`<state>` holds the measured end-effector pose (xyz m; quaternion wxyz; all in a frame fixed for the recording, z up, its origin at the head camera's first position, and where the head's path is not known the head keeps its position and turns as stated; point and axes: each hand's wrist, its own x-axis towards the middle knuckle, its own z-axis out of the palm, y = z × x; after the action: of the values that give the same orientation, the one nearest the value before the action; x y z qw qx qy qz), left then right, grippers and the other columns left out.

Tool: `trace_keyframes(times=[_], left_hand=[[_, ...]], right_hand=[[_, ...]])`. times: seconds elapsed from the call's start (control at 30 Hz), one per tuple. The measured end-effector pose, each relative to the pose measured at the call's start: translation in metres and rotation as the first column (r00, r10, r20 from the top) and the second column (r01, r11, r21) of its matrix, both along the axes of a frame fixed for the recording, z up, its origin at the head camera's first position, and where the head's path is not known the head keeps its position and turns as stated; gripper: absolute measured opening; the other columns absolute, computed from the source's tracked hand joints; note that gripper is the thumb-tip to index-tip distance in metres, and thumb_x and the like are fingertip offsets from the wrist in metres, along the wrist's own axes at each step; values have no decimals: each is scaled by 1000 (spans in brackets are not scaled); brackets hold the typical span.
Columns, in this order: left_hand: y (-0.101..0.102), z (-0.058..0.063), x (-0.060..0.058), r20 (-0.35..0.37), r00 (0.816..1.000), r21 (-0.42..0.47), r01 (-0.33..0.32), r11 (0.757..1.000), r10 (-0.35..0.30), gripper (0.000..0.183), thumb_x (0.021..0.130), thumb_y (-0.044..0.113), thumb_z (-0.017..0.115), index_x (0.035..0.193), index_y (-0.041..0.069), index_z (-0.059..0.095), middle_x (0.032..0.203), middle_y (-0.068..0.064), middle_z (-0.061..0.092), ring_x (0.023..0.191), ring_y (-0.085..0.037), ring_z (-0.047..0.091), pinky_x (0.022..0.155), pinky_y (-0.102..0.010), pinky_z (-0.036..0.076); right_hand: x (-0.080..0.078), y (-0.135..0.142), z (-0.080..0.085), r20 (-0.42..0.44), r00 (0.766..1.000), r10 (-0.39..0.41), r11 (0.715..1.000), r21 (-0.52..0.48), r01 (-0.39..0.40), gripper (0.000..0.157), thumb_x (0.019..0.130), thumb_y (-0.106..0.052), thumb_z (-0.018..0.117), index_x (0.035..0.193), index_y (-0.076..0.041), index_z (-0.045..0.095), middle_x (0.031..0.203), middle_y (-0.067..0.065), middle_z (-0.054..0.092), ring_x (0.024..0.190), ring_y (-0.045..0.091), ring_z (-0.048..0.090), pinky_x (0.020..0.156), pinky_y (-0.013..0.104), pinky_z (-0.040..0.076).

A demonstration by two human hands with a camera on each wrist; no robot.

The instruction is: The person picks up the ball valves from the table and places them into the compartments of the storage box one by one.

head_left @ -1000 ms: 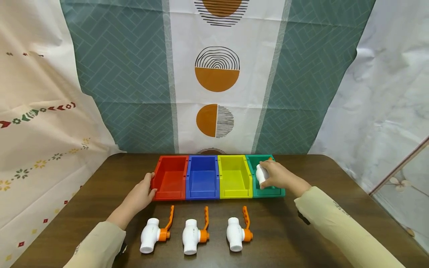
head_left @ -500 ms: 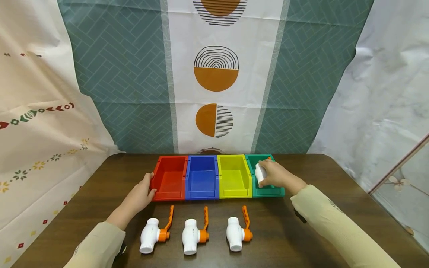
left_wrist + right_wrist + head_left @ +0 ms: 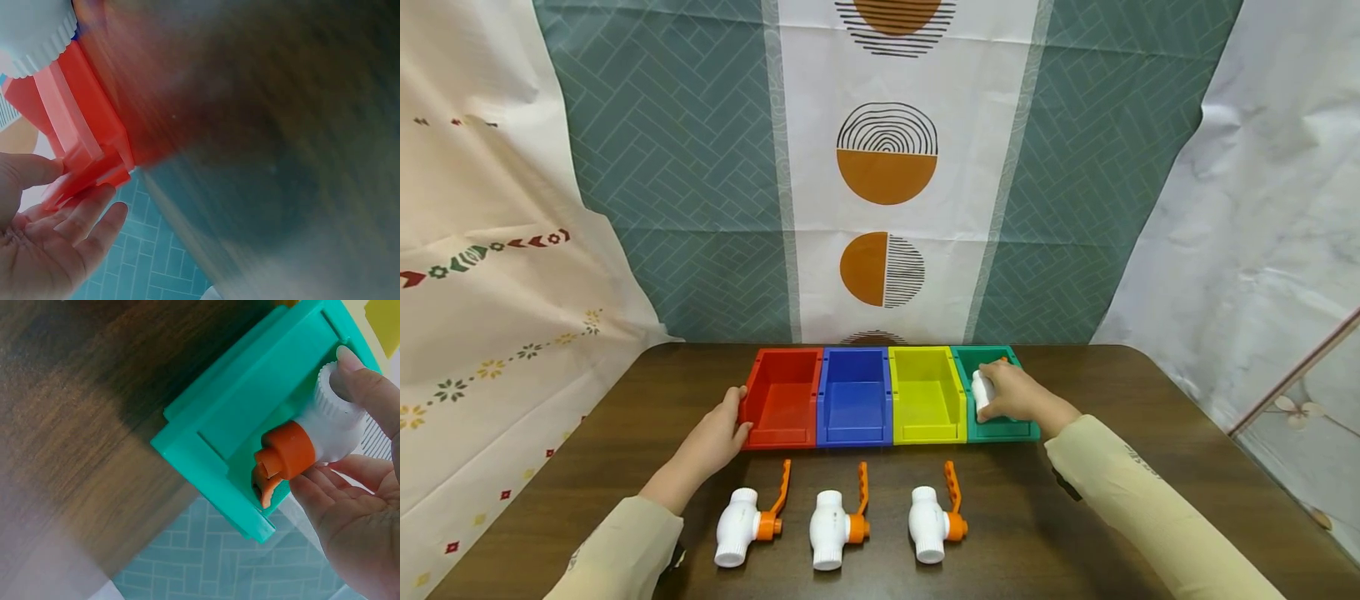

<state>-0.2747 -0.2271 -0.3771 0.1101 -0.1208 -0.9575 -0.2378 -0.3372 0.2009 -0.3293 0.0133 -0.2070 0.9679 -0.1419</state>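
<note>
In the head view my right hand (image 3: pixel 1015 392) holds a white ball valve (image 3: pixel 982 390) inside the green bin (image 3: pixel 1000 432). The right wrist view shows the thumb at the ribbed end of the valve (image 3: pixel 337 419) and fingers beneath its body; its orange handle (image 3: pixel 267 487) is over the green bin (image 3: pixel 212 425). My left hand (image 3: pixel 711 433) grips the left side of the red bin (image 3: pixel 781 437). Up close in the left wrist view, thumb and fingers lie on either side of the corner of the red bin (image 3: pixel 94 119).
Between red and green stand a blue bin (image 3: pixel 854 435) and a yellow bin (image 3: pixel 928 433), all in one row. Nearer me on the wooden table (image 3: pixel 1075 542) lie three more orange-handled ball valves: left (image 3: pixel 737 529), middle (image 3: pixel 828 531) and right (image 3: pixel 927 525). Patterned cloth (image 3: pixel 700 167) hangs behind.
My right hand stays on the valve in the green bin; its wrist and sleeve have shifted slightly left. The left hand has not visibly moved.
</note>
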Motion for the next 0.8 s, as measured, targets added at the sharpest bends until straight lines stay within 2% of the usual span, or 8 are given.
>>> trace_keyframes(times=[0.27,0.43,0.8], left_hand=[[1,0,1,-6,1000,-22,-7,1000,7,48,88,-1,59,125,-15,32,125,-39,50,104,-46,59,87,-55,50],[1,0,2,2,1000,-25,-12,1000,12,48,88,0,59,126,-15,32,127,-38,49,106,-46,59,89,-55,49],[2,0,3,-34,999,-30,-10,1000,9,48,87,-1,59,125,-15,33,127,-38,50,105,-46,59,89,-55,49]], right_hand=[[-2,0,-4,3,1000,-9,1000,-8,9,73,71,-19,83,125,16,48,119,28,58,102,35,52,87,46,48],[-5,0,-7,-2,1000,-8,1000,-15,8,71,71,-18,82,124,16,49,117,27,58,100,35,52,85,45,48],[-8,0,-16,14,1000,-15,999,-43,16,67,71,-12,80,123,16,50,111,25,60,90,31,52,75,39,50]])
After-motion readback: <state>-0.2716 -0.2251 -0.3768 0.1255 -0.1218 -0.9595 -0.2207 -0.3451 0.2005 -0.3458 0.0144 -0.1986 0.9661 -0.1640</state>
